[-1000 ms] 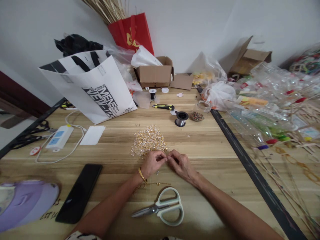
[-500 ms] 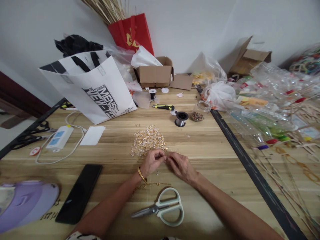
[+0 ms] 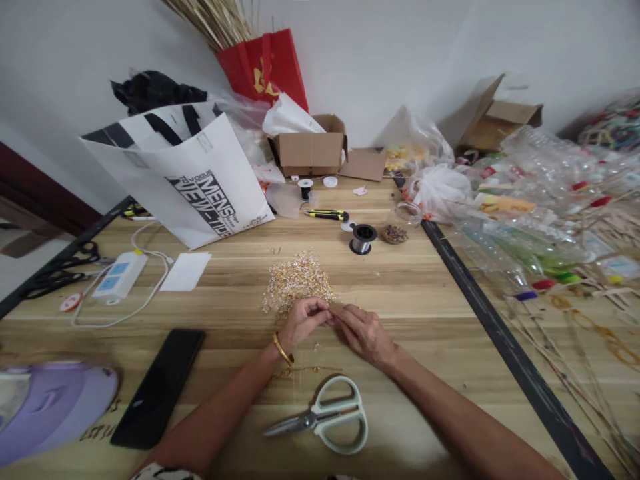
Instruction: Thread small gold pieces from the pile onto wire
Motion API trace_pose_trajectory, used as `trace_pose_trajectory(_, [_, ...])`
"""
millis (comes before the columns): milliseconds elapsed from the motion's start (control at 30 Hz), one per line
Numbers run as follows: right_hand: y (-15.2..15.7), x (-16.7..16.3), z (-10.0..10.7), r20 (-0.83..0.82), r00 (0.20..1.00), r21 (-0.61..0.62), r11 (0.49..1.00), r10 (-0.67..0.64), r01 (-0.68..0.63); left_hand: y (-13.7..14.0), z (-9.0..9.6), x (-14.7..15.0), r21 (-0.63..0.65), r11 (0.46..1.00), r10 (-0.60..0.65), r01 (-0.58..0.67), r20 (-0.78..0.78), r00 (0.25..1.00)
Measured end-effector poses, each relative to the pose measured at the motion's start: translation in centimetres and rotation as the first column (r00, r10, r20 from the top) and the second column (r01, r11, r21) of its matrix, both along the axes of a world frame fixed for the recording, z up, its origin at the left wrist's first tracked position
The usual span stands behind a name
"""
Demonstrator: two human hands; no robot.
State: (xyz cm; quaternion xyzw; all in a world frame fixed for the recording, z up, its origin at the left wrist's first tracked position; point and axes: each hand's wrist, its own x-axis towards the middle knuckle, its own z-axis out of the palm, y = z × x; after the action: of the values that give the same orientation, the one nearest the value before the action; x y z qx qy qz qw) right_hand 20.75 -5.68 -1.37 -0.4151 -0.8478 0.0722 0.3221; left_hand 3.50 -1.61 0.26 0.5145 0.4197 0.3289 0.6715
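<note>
Pinching thumb against forefinger with the left hand (image 3: 303, 323), right at the near edge of the glittering pile (image 3: 299, 279) of tiny gold and clear pieces, and covering a little of it from view. Meeting those fingertips with the right hand (image 3: 366, 335), fingers bunched and pointing left, just off the pile's near right corner. Cannot tell whether grasping anything on the right or merely touching; too small to make out between the fingertips.

Slanting in from the pile's near left with the left forearm, gold bracelet (image 3: 283, 348) at the wrist; from its near right with the right forearm, knuckles up. Cut off at the bottom edge before either elbow, but for a scrap of patterned sleeve (image 3: 167, 472).

Mostly hidden: right thumb, under the fingers. Hard to follow toward the left arm: gold chain (image 3: 317, 368), on the pile's near side. Lying nearer than that, well apart from the pile: scissors (image 3: 320, 415), blades to the left.
</note>
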Motion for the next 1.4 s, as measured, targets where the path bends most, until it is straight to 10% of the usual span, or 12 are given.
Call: trace_pose_trajectory(1400, [0.29, 0.81, 0.2, 0.214, 0.975, 0.11, 0.991, 0.053, -0.078, 0.51, -0.51, -0.29, -0.041, 0.99, -0.136, 0.136, 0.0, 0.991])
